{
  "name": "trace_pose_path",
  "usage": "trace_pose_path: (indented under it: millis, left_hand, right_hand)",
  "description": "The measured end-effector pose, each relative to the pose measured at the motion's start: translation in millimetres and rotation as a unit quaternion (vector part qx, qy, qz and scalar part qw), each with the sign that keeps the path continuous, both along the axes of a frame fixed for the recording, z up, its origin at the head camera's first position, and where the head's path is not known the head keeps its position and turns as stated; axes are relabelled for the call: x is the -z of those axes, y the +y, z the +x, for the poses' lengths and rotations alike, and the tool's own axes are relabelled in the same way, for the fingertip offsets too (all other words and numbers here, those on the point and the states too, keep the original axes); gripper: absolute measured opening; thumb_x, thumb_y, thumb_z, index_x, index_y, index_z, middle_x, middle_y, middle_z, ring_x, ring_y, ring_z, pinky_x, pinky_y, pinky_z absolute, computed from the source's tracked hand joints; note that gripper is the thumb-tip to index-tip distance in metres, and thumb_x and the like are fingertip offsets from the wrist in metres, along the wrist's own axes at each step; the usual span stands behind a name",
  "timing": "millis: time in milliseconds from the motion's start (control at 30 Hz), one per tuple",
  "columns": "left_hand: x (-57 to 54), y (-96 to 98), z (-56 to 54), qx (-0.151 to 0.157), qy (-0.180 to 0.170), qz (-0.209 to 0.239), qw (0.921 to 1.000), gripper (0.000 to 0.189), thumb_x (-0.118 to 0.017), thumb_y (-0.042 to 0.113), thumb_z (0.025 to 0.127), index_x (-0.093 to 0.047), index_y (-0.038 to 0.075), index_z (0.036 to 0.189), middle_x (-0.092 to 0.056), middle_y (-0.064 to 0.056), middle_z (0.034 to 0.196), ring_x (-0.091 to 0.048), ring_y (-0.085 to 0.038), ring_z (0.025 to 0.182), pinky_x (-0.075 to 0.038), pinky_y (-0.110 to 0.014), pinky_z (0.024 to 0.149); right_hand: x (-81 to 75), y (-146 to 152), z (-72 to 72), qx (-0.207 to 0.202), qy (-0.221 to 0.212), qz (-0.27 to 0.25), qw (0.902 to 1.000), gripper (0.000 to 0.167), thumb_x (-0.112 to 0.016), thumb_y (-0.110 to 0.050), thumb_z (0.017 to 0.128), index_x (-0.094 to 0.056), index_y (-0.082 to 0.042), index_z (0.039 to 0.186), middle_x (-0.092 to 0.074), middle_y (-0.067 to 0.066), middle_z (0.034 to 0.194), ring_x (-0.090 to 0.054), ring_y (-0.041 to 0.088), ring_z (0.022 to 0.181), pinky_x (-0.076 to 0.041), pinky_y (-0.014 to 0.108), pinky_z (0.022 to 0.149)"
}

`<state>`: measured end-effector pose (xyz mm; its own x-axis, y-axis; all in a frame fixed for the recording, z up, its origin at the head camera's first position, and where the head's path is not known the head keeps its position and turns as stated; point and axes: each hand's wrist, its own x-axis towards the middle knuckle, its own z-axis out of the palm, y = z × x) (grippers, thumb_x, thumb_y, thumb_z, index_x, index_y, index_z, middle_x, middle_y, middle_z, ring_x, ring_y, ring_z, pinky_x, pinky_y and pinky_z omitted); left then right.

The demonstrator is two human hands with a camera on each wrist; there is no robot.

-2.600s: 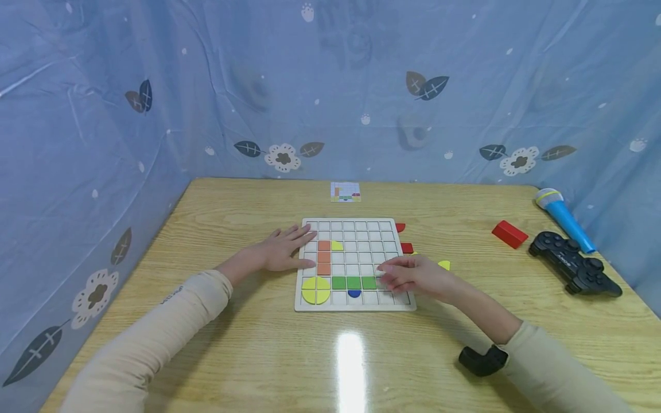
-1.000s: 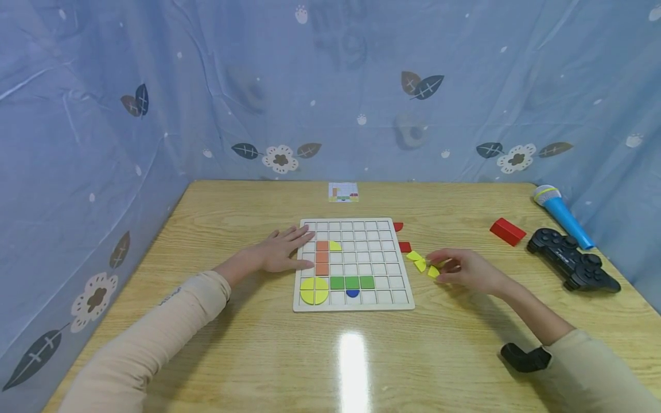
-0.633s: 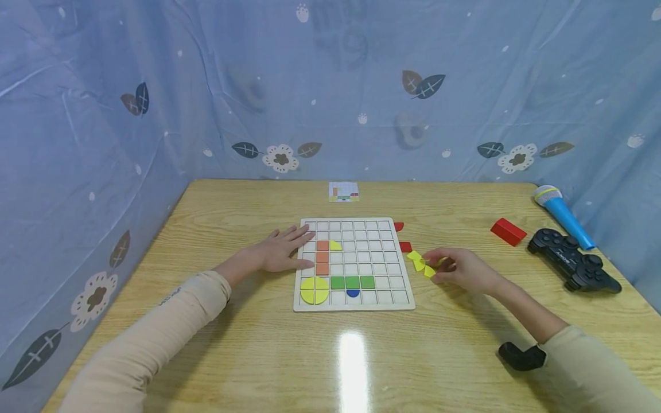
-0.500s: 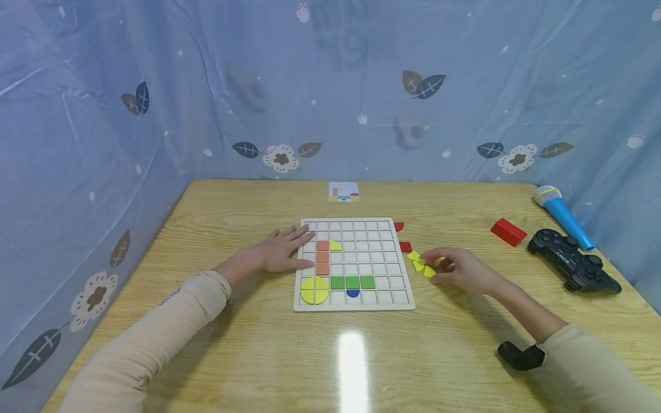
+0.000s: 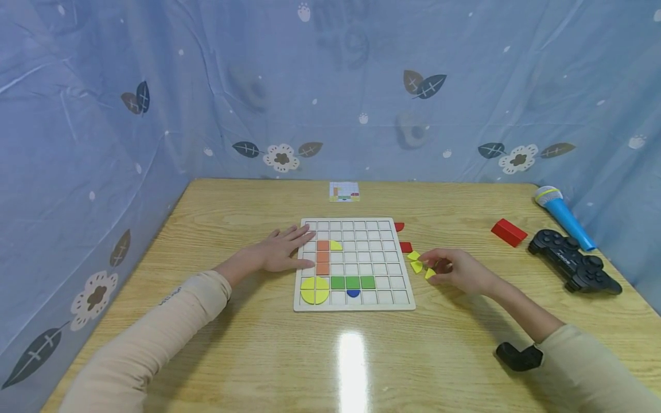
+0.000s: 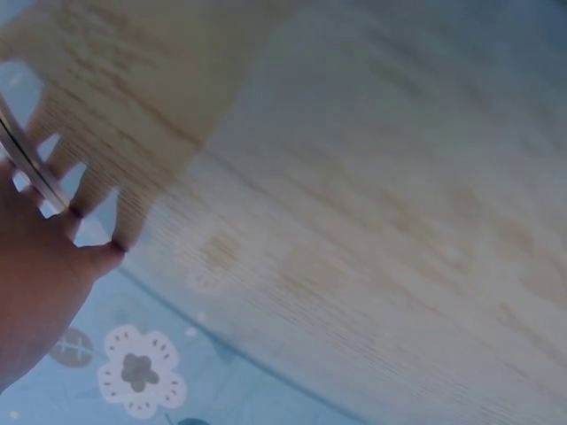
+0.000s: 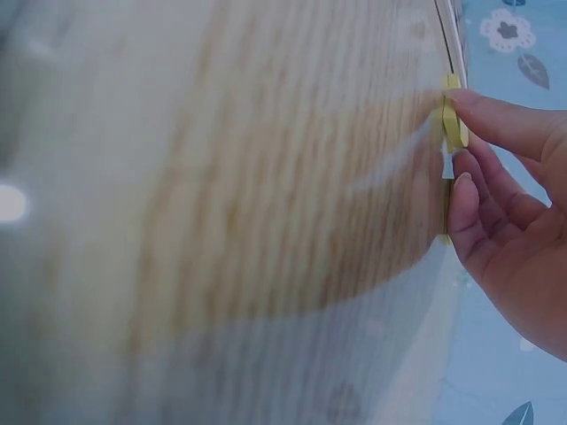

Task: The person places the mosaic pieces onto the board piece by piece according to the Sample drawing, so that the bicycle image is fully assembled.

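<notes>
My left hand (image 5: 279,252) lies flat with fingers spread over the left edge of a white grid board (image 5: 356,307). Set in the board are a yellow circle of quarter tiles (image 5: 315,291), green square tiles (image 5: 353,282), orange square tiles (image 5: 322,256), a yellow quarter tile (image 5: 335,246) and a blue half-round tile (image 5: 353,293). Beside the board's right edge, my right hand (image 5: 462,272) reaches over loose yellow tiles (image 5: 415,265), thumb and index finger apart. In the right wrist view its thumb tip overlaps a yellow tile (image 7: 452,128); the other fingers are bent.
Red tiles (image 5: 406,247) lie against the board's right edge. A small pattern card (image 5: 344,191) sits behind the board. Farther right are a red block (image 5: 509,232), a black game controller (image 5: 573,261) and a blue toy microphone (image 5: 565,218). A patterned blue cloth (image 5: 330,115) hangs behind the table.
My right hand has gone from the board's lower right to the loose yellow tiles. Those tiles have shifted slightly; one seen between the fingers is now hidden. My left hand stays put.
</notes>
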<state>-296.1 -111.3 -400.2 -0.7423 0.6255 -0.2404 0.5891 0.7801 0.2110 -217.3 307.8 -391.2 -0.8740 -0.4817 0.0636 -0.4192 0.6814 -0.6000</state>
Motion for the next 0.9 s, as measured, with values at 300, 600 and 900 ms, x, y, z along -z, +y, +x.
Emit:
trace_pose_path:
  millis: [300, 600, 900]
  left_hand:
    - [-5.5, 0.5, 4.0, 0.008, -0.003, 0.011, 0.9999, 0.083, -0.036, 0.068, 0.092, -0.008, 0.022, 0.155, 0.0, -0.004, 0.159, -0.002, -0.031, 0.143, -0.003, -0.058, 0.111]
    - [-6.6, -0.3, 3.7, 0.006, -0.005, 0.007, 0.9999, 0.083, -0.035, 0.068, 0.092, -0.006, 0.023, 0.155, 0.002, -0.003, 0.159, 0.0, -0.03, 0.144, -0.002, -0.057, 0.111]
    - [-6.5, 0.3, 3.9, 0.005, -0.003, 0.005, 1.0, 0.084, -0.034, 0.069, 0.091, -0.006, 0.023, 0.155, 0.002, -0.003, 0.159, 0.0, -0.031, 0.143, -0.002, -0.057, 0.111]
  right_hand:
    - [-2.0, -2, 2.5, 0.011, -0.048, -0.036, 0.9982, 0.037, -0.074, -0.004, 0.082, -0.061, 0.003, 0.116, -0.061, 0.004, 0.087, -0.057, 0.015, 0.073, -0.048, 0.023, 0.061]
    - [-11.5, -10, 1.2, 0.041, -0.091, -0.071, 0.9925, 0.029, -0.07, -0.008, 0.087, -0.066, 0.002, 0.114, -0.06, 0.011, 0.095, -0.062, 0.02, 0.074, -0.056, 0.03, 0.063]
    - [-11.7, -26, -0.4, 0.028, -0.136, -0.105, 0.9847, 0.031, -0.072, -0.009, 0.086, -0.064, 0.005, 0.112, -0.064, 0.009, 0.091, -0.063, 0.021, 0.077, -0.056, 0.031, 0.069]
